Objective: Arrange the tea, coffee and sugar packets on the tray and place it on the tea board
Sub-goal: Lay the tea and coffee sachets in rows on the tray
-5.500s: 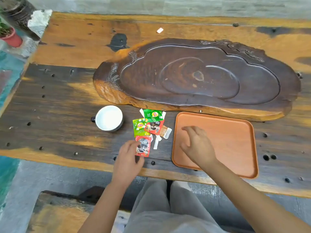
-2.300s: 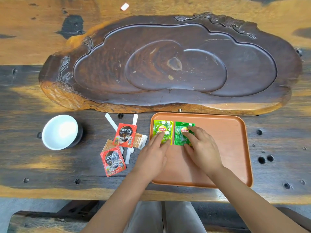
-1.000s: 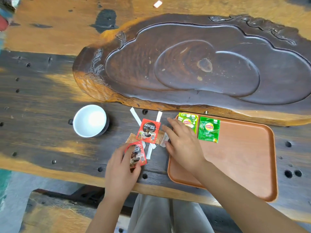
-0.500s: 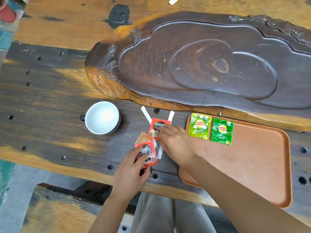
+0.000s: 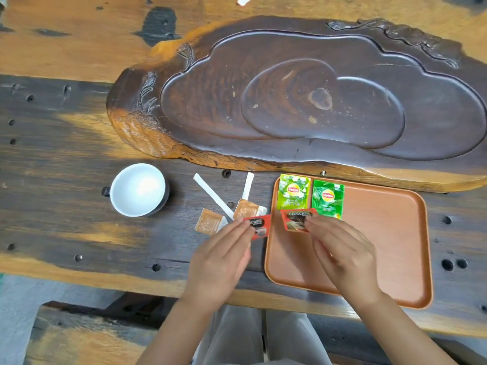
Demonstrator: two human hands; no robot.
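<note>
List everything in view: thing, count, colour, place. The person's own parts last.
tea board: one, dark brown, far side of table
tray: one, orange-brown, in front of board
tea packets: two, green, tray's far-left corner
coffee packets: two, red, one in each hand
brown sachets: two, on table left of tray
stick packets: two, white, on table
cup: one, white inside, left
table: one, worn wood
left hand: fingers pinching packet beside tray
right hand: fingers pinching packet over tray

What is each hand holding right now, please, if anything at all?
Left hand: closed on a red coffee packet, just left of the tray.
Right hand: closed on another red coffee sachet, over the tray.
</note>
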